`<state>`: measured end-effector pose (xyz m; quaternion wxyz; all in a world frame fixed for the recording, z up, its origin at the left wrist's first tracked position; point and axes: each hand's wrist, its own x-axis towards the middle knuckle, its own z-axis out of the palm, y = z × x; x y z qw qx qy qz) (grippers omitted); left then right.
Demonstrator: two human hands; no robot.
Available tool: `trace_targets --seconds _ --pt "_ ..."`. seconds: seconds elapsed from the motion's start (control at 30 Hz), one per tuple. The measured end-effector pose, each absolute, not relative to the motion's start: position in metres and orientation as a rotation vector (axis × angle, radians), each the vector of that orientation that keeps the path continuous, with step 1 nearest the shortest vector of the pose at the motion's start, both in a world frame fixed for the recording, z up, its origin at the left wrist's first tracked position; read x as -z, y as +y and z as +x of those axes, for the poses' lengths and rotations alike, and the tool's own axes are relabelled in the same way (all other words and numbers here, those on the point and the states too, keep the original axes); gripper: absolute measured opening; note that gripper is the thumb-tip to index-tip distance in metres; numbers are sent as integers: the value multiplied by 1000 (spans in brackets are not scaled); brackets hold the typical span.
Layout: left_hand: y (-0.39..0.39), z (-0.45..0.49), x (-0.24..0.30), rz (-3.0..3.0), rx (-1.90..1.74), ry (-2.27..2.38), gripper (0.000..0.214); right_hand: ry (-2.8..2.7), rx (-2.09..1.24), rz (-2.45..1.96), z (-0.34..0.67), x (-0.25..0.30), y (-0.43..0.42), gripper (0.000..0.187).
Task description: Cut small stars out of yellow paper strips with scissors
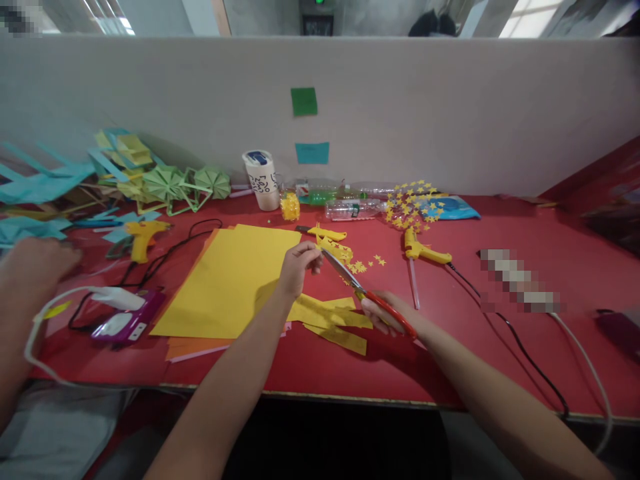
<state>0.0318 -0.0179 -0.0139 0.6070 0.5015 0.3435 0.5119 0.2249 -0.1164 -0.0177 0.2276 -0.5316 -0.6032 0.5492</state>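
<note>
Far left: co-worker's hand [43,263], blurred, above a purple power strip [131,320]; yellow glue gun [143,239] just beyond. Next, yellow sheets [225,280] stacked over orange sheets [193,348]. Cup [265,190] at back.

Centre: left hand [297,268], thumb and fingertips pinched together, apparently on a scrap [319,246] of yellow paper, right at the scissor tips. Knife [330,233] behind it. Strips [345,337] lie nearer the table edge, overlapping. Loose stars [360,267] beyond the scissors.

Right hand [379,321] wrapped round the red handles of the scissors [345,272]; blades point up-left, look nearly together, exact gap can't tell. Step looks like snipping small shapes from yellow paper. Next cut calls for a steady pinch, blades lined up, left fingertips clear.

Further right: star cluster [413,203] at back by the bottles [350,209]; second glue gun [425,252], nozzle end toward the cluster.
</note>
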Motion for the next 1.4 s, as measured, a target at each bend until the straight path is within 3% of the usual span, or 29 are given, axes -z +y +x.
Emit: trace_targets --seconds 1.4 --pt "-17 30 15 1218 -1193 794 15 -1662 -1491 -1503 223 14 -116 49"
